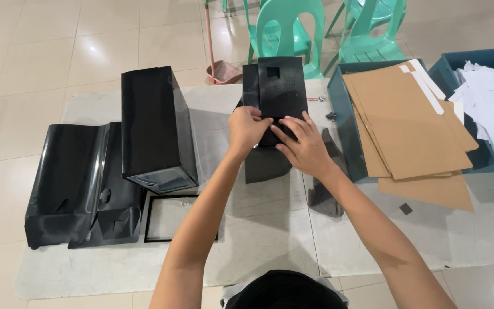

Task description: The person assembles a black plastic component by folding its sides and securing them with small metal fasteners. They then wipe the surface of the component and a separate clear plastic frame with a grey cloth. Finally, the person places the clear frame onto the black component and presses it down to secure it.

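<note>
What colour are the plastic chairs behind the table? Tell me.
Mint green chairs, clearest in the head view.

Open mat (258,229) lies at six o'clock of the hands, free for passage. At nine o'clock a tall black box (155,129) blocks the way; at three o'clock a teal bin (341,126) of cardboard sheets (413,126) closes that side.

Both bare arms reach forward from the near edge, converging toward the middle. Left hand (249,127) curled, fingers bent inward, knuckles up. Right hand (303,146) just beside it, palm down, fingers spread and pointing left, thumb tucked low.
</note>
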